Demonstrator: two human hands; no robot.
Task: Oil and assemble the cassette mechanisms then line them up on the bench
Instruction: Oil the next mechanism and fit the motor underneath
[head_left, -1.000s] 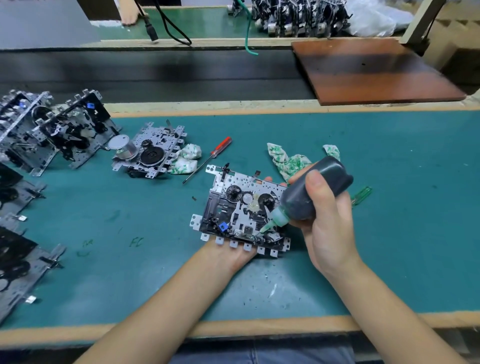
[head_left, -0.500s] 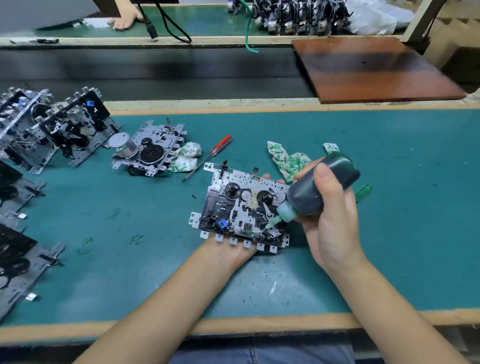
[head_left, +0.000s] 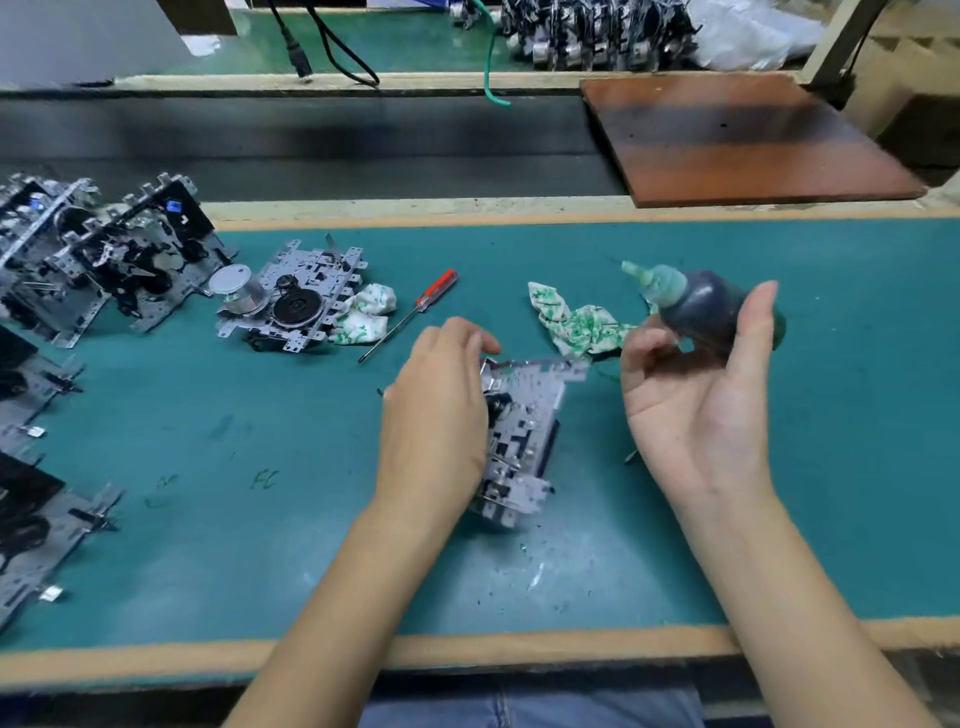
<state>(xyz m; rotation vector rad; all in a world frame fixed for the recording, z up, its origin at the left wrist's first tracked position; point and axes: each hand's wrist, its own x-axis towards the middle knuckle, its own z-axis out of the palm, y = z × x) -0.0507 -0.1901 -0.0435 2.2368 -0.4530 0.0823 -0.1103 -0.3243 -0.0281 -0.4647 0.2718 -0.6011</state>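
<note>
Cassette mechanism (head_left: 519, 431) tilts in your left hand (head_left: 436, 415)'s grasp; steady it before re-aiming the oil bottle (head_left: 711, 309) your right hand (head_left: 696, 395) clasps.

On the green bench, at least 6 grey metal cassette mechanisms (head_left: 519, 431) are counted, with 2 white-and-green crumpled rags (head_left: 576, 325), 1 red-handled screwdriver (head_left: 415, 312) and 1 dark oil bottle (head_left: 701, 306).

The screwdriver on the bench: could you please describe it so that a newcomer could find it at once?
Look at the green bench mat, towards its far edge, between two crumpled green-stained rags. The screwdriver lies there slantwise, touching neither hand. Its clear red handle and thin shaft set it apart from the grey metal mechanisms nearby.
</note>
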